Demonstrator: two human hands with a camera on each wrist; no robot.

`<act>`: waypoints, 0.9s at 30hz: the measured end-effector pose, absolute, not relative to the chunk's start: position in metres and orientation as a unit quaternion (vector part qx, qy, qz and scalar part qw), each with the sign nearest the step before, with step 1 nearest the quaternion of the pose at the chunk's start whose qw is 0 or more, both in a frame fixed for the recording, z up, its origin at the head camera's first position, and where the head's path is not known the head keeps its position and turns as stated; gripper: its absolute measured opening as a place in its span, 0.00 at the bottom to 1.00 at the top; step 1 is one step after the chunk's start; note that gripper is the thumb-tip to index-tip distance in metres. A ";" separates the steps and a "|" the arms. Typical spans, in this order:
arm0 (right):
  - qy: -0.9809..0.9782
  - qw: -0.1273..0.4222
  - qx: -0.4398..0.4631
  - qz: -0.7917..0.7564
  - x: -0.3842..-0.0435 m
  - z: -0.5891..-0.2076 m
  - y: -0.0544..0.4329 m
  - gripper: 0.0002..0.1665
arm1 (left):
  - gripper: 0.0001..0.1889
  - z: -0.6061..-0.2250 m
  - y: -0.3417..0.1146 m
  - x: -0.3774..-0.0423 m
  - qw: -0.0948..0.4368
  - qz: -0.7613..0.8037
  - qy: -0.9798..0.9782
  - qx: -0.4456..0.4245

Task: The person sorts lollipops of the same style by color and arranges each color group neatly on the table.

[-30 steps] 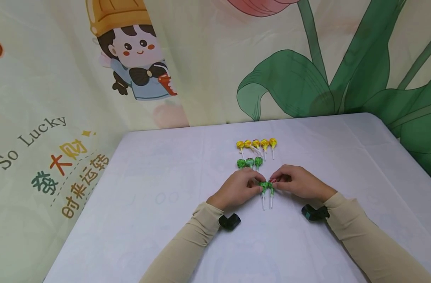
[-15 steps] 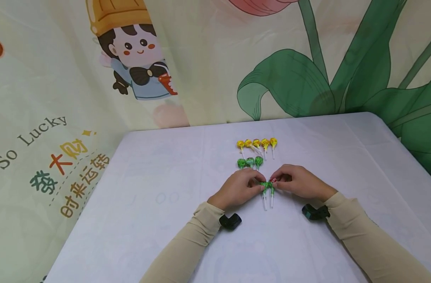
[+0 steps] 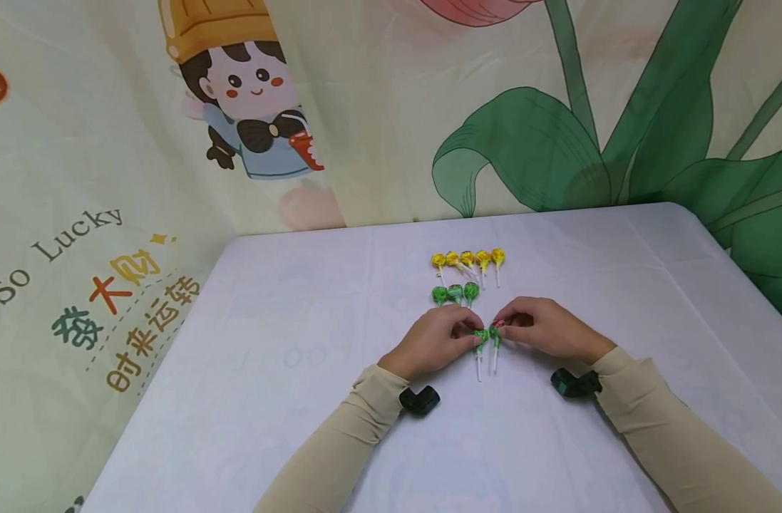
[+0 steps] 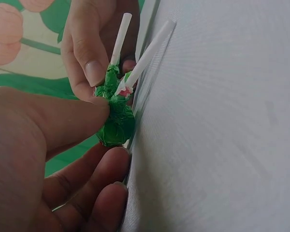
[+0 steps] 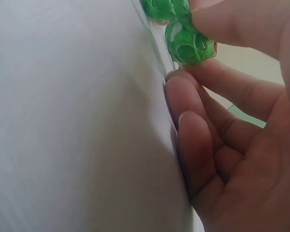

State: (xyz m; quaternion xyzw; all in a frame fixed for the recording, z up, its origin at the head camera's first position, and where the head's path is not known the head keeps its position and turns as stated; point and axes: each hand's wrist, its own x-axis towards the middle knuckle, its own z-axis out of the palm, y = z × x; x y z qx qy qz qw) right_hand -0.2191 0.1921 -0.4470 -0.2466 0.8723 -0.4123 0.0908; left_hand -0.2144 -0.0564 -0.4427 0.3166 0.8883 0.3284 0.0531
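Observation:
In the head view my left hand [image 3: 432, 343] pinches a green-wrapped lollipop [image 3: 480, 338] between thumb and fingers, its white stick towards me. Facing it, my right hand [image 3: 549, 328] pinches a second green lollipop [image 3: 496, 338], which shows a bit of red at its head. The two candies sit side by side. From the left wrist, the left lollipop [image 4: 117, 128] is under the thumb, low over the white cloth, and the other hand [image 4: 89, 48] is at the farther lollipop. The right wrist view shows the right lollipop's green head [image 5: 189, 44] between thumb and forefinger.
Just beyond the hands, three green lollipops [image 3: 455, 293] lie in a row, their sticks partly hidden by the left hand. Farther back is a row of several yellow lollipops [image 3: 483, 258]. A white cloth [image 3: 288, 399] covers the table; a printed curtain [image 3: 378, 107] hangs behind.
The two green lollipops, close together before, now show a small gap between their heads. Both hands keep their grip and stay nearly in place; the head view has shifted slightly.

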 end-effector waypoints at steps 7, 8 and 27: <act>0.877 0.108 -0.222 -0.412 -0.224 -0.447 0.194 0.13 | 0.08 -0.445 -0.056 -0.216 0.055 0.334 0.887 0.315; 0.877 0.110 -0.216 -0.415 -0.225 -0.447 0.194 0.13 | 0.08 -0.445 -0.056 -0.216 0.054 0.335 0.886 0.316; 0.854 0.109 -0.166 -0.480 -0.239 -0.441 0.198 0.18 | 0.11 -0.447 -0.056 -0.216 0.046 0.316 0.894 0.314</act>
